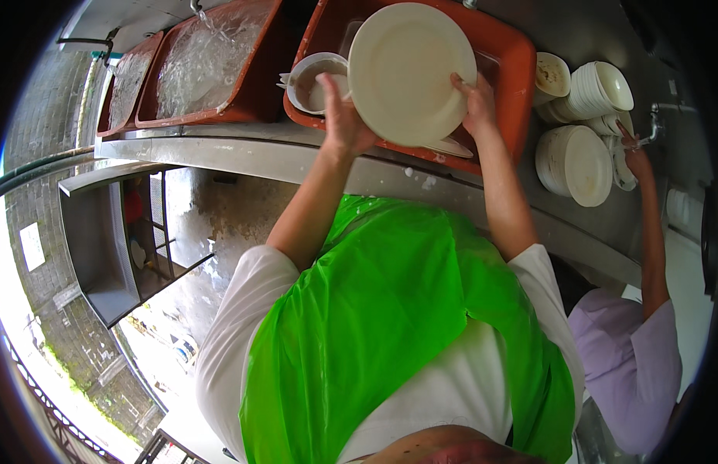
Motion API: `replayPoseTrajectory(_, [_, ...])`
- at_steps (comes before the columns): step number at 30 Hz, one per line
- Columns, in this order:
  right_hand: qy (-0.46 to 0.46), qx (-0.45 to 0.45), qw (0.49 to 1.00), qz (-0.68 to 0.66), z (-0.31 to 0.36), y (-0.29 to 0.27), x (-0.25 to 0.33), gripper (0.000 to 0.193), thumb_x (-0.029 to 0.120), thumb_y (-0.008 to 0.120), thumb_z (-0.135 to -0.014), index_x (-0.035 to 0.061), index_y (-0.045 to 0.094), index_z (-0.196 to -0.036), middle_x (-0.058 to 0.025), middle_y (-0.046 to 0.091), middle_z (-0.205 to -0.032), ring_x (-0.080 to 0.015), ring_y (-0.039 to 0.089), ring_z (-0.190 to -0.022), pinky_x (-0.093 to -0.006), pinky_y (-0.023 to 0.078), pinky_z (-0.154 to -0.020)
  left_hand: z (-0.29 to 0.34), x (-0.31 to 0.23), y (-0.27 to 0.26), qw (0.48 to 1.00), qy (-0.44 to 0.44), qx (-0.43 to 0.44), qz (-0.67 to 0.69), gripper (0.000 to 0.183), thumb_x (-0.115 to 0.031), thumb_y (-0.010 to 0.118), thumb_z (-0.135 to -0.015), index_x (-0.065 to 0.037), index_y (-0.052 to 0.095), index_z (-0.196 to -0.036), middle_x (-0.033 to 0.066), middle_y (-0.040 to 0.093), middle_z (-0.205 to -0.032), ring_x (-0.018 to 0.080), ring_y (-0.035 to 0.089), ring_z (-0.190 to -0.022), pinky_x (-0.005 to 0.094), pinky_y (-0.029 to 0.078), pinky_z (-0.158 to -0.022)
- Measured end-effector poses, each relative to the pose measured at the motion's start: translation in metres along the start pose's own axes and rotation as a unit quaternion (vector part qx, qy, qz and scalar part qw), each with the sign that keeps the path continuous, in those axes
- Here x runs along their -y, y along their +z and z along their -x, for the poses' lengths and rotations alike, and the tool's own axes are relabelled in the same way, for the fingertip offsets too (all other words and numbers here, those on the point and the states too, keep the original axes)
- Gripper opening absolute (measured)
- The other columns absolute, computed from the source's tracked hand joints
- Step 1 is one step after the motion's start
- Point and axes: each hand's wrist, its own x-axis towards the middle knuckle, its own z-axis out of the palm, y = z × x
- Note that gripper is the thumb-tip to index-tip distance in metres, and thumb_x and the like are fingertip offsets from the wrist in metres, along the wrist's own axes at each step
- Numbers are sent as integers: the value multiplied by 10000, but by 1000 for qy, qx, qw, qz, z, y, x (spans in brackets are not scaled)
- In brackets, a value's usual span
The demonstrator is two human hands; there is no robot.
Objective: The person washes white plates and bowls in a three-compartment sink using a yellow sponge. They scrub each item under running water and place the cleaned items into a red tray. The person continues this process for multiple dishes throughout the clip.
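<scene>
Smooth round plate, rectangular orange basin

White plate between left hand and right hand, above basin

A plate is held between the left hand and the right hand, above the right-hand basin. A bowl is placed at that basin's left edge. Farther left, a middle basin and an outer basin are set side by side, water held in both. On the desk to the right, stacked bowls are set behind stacked plates; a co-worker's hand is extended just right of the stacks, beside a tap.
</scene>
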Motion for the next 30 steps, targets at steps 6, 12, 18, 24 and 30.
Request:
replayPoseTrajectory(6, [203,245,878,357,-17,-15,-41,762,678,524,-861,13,535,-1233,-126,582,-1057,-232,590,-971,-370,528,-818,-16,-103,-66,862,90,-271,-418,387,-125,621,-892,41,538,-1232,166,639,-1091,245,650,-962,405,546,-835])
replayPoseTrajectory(12, [159,346,662,646,7,-32,-83,920,764,561,-763,15,471,-1291,-219,445,-1291,-354,492,-1164,-450,426,-992,10,-187,-129,889,203,-401,-83,300,-208,447,-990,-8,474,-1212,157,576,-1103,273,606,-853,352,520,-647])
replayPoseTrajectory(18, [106,308,732,598,43,-30,-50,639,472,739,-760,17,508,-1145,-201,529,-1198,-357,504,-1156,-446,425,-960,5,-154,-89,878,201,-309,-306,346,-158,477,-925,5,474,-1230,175,596,-1142,268,630,-824,355,536,-599])
replayPoseTrajectory(24, [14,279,789,547,70,-10,5,356,223,664,-861,39,507,-1123,-187,567,-1128,-329,575,-1044,-402,448,-897,-78,-100,-166,485,-139,-128,-854,394,-279,550,-910,-23,610,-1203,145,697,-921,212,694,-804,350,538,-647])
replayPoseTrajectory(30, [80,88,957,263,72,-77,69,477,319,535,-975,-9,489,-1318,-122,583,-1208,-201,562,-1110,-319,428,-951,-105,-63,-225,583,-11,-602,546,373,-295,581,-867,-101,655,-1177,149,628,-1227,321,574,-1164,409,425,-1011])
